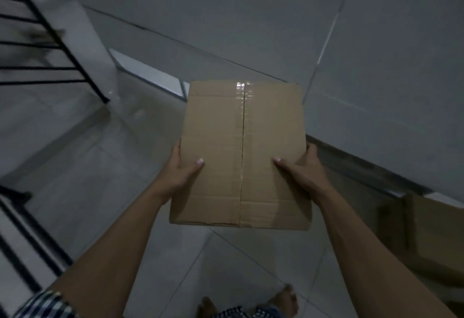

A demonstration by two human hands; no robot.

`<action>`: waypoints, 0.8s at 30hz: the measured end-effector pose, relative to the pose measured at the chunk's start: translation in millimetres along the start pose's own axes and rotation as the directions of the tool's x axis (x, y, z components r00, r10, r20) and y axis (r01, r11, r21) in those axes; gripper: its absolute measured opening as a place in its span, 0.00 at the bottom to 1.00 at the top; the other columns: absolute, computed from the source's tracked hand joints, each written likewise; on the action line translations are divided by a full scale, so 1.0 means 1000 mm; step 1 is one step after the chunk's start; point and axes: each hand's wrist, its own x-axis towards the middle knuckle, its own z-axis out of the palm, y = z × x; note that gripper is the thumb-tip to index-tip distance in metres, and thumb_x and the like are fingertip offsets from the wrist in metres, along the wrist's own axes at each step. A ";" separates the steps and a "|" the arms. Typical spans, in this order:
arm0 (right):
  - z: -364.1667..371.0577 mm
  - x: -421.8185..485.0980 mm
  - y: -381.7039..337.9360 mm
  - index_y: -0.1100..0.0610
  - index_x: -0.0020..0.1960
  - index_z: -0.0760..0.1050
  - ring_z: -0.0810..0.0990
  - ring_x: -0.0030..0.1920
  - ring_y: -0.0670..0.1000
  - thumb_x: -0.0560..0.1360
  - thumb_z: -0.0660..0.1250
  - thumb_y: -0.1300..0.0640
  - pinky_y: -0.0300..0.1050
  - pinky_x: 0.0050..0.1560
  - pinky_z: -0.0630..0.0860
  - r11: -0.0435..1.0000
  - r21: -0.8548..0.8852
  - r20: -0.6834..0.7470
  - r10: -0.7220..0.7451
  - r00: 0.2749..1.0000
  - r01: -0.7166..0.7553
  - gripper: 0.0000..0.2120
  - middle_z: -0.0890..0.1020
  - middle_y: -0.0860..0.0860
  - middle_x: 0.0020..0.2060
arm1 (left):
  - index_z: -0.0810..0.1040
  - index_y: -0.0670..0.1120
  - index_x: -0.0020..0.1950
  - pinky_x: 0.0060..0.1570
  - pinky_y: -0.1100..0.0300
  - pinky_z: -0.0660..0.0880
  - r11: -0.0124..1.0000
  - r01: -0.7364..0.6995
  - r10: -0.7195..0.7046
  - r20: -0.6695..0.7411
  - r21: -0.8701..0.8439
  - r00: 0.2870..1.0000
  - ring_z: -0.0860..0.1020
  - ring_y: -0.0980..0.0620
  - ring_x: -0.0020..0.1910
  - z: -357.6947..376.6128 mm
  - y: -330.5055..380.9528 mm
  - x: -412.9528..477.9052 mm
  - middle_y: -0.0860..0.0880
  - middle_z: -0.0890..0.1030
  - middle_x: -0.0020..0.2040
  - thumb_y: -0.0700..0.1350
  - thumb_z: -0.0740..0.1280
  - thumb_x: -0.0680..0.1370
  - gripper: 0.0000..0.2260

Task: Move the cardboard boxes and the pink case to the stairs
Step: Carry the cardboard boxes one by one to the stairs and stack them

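Note:
I hold a taped brown cardboard box [241, 152] in front of me, above the tiled floor. My left hand [182, 167] grips its left edge, thumb on top. On the opposite edge my right hand [301, 167] grips in the same way. Another cardboard box [431, 239] rests on the floor at the right, against the wall. The stairs with a black railing [50, 41] rise at the upper left. No pink case is in view.
Light grey walls [251, 16] meet in a corner ahead. A second stretch of black railing [22, 237] runs along the lower left. The floor is glossy light tile [100, 167]. My bare feet [286, 300] show at the bottom.

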 end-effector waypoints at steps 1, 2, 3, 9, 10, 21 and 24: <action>0.021 -0.002 -0.010 0.54 0.74 0.60 0.74 0.59 0.51 0.68 0.80 0.47 0.48 0.58 0.72 1.000 -0.010 0.035 -0.019 0.999 0.020 0.43 0.73 0.50 0.64 | 0.57 0.52 0.79 0.63 0.55 0.72 1.000 0.001 -0.001 -0.031 -0.009 1.000 0.74 0.52 0.64 -0.021 -0.005 -0.006 0.53 0.73 0.67 0.47 0.70 0.78 0.33; 0.043 -0.003 -0.019 0.54 0.75 0.60 0.73 0.59 0.51 0.68 0.80 0.46 0.48 0.59 0.71 0.999 -0.021 0.068 -0.038 0.997 0.039 0.44 0.72 0.49 0.64 | 0.57 0.52 0.79 0.63 0.54 0.72 1.000 0.007 -0.008 -0.061 -0.019 0.998 0.74 0.51 0.64 -0.043 -0.012 -0.011 0.53 0.73 0.68 0.48 0.70 0.78 0.33; 0.064 -0.005 -0.026 0.53 0.75 0.59 0.73 0.60 0.51 0.67 0.80 0.45 0.48 0.60 0.71 0.998 -0.033 0.098 -0.052 0.994 0.055 0.45 0.72 0.49 0.65 | 0.56 0.53 0.79 0.65 0.52 0.72 0.999 0.021 -0.024 -0.088 -0.030 0.996 0.74 0.51 0.64 -0.064 -0.018 -0.017 0.52 0.73 0.68 0.49 0.70 0.78 0.34; 0.177 -0.009 -0.079 0.51 0.78 0.56 0.72 0.62 0.54 0.68 0.78 0.42 0.51 0.58 0.72 0.985 -0.086 0.275 -0.122 0.954 0.150 0.48 0.70 0.54 0.71 | 0.53 0.57 0.79 0.69 0.45 0.70 0.997 0.041 -0.055 -0.239 -0.062 0.970 0.72 0.50 0.67 -0.176 -0.038 -0.051 0.53 0.70 0.71 0.54 0.71 0.76 0.37; 0.193 -0.007 -0.088 0.51 0.78 0.55 0.73 0.62 0.54 0.68 0.78 0.42 0.51 0.57 0.72 0.981 -0.098 0.299 -0.130 0.945 0.166 0.47 0.70 0.54 0.71 | 0.53 0.57 0.79 0.68 0.46 0.70 0.997 0.036 -0.053 -0.266 -0.071 0.963 0.73 0.50 0.67 -0.190 -0.040 -0.055 0.53 0.70 0.70 0.53 0.71 0.77 0.37; 0.346 0.051 -0.162 0.50 0.76 0.58 0.74 0.61 0.53 0.64 0.80 0.39 0.53 0.57 0.75 0.937 -0.092 0.553 -0.234 0.799 0.338 0.49 0.72 0.54 0.69 | 0.57 0.58 0.77 0.62 0.55 0.74 0.977 0.005 -0.119 -0.523 -0.213 0.844 0.76 0.57 0.62 -0.295 -0.070 -0.050 0.58 0.74 0.66 0.51 0.71 0.76 0.34; 0.383 0.083 -0.183 0.49 0.76 0.59 0.74 0.62 0.54 0.61 0.79 0.36 0.55 0.59 0.76 0.928 -0.084 0.613 -0.239 0.753 0.363 0.50 0.72 0.53 0.69 | 0.57 0.59 0.76 0.57 0.61 0.75 0.971 -0.007 -0.137 -0.581 -0.238 0.802 0.76 0.62 0.60 -0.312 -0.069 -0.030 0.61 0.74 0.63 0.49 0.70 0.77 0.32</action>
